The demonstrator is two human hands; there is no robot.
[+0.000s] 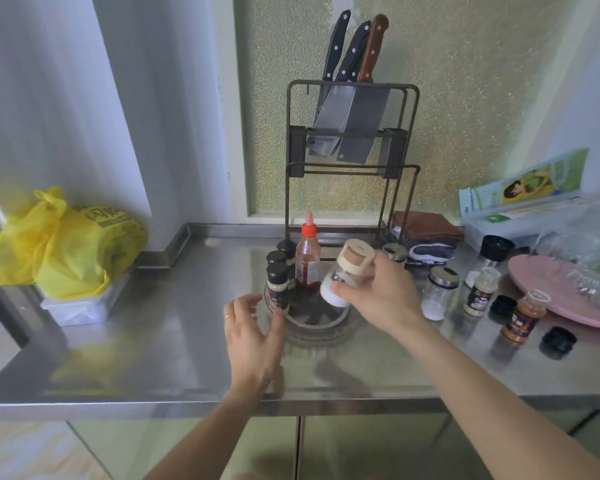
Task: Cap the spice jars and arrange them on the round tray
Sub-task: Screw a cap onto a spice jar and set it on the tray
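Mid-frame, the right hand [381, 292] grips a tilted, beige-capped jar [347, 271] over the round tray [340, 323]; the left hand [253, 327] hovers open. Capped black-lidded jars [278, 285] stand on the tray; two uncapped jars [482, 291] wait at right.

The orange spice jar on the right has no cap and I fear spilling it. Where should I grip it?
Grip the orange spice jar around its labelled middle, fingers coming from the front or side. It stands upright with an open mouth, so keep clear of the rim and lift straight.
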